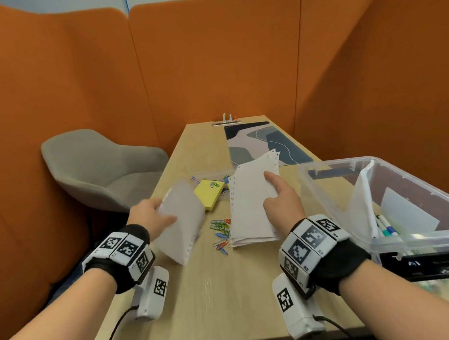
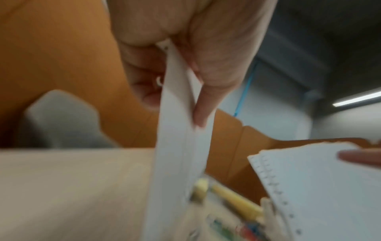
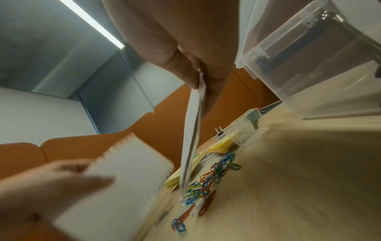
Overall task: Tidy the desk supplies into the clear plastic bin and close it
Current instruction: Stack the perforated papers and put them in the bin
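left hand: thumb + fingers pinch a small batch of loose punched sheets, lifted off the tabletop w/ lower edge hanging near it.
risk, left: thin grip on floppy paper; sheets could fan out or slip, esp. if swung fast toward the bin.
paper clips: loose pile btwn the two paper batches; a dragged paper edge could scatter them. Sticky notes just behind, more clips on top.
right hand: holds a thicker paper stack upright, thumb on its face, bottom edge on tabletop beside the clips.
risk, right: stack splaying when lifted.
clear bin: far right, open, pens + paper inside; stack corner could catch on its rim.
writing: none readable; wrist bands show only black/white square codes.
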`<state>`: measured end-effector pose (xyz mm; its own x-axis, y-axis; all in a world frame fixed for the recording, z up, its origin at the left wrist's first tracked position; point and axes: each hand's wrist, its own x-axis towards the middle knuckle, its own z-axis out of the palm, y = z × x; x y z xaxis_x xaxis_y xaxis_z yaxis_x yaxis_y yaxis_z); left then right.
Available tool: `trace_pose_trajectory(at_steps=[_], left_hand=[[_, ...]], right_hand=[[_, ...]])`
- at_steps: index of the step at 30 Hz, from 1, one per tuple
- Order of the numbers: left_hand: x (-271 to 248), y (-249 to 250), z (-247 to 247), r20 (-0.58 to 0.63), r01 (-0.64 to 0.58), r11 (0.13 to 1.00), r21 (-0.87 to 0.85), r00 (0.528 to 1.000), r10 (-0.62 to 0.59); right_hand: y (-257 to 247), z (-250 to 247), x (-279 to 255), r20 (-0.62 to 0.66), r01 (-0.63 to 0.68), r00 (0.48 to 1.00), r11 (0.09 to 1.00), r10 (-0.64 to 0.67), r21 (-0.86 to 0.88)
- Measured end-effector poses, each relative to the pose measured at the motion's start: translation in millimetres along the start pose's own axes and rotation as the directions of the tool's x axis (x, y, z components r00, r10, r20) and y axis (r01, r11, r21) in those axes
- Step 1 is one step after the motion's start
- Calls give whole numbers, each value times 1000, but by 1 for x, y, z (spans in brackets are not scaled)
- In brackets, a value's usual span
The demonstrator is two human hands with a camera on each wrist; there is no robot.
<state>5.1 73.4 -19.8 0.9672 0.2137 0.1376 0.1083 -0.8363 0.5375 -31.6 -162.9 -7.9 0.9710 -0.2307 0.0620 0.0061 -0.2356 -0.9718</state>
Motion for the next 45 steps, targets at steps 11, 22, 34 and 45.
trace_pose_trajectory(at_steps=[11,22,34,45], left_hand=[[-12,60,5,308,260,504,-823,951,11],[-15,62,22,224,78,489,-869,942,248],[-29,71,31,182,-19,516,-857,924,337],[-30,77,34,196,-30,539,-842,914,356]], right_hand=[[-11,1,-2,33,79,996,975,-87,206],[-10,-13,-3,113,88,990,996,-87,-6],[-5,-2,-1,59,136,988,986,-142,91],[7,2,-3,97,90,990,992,-98,85]])
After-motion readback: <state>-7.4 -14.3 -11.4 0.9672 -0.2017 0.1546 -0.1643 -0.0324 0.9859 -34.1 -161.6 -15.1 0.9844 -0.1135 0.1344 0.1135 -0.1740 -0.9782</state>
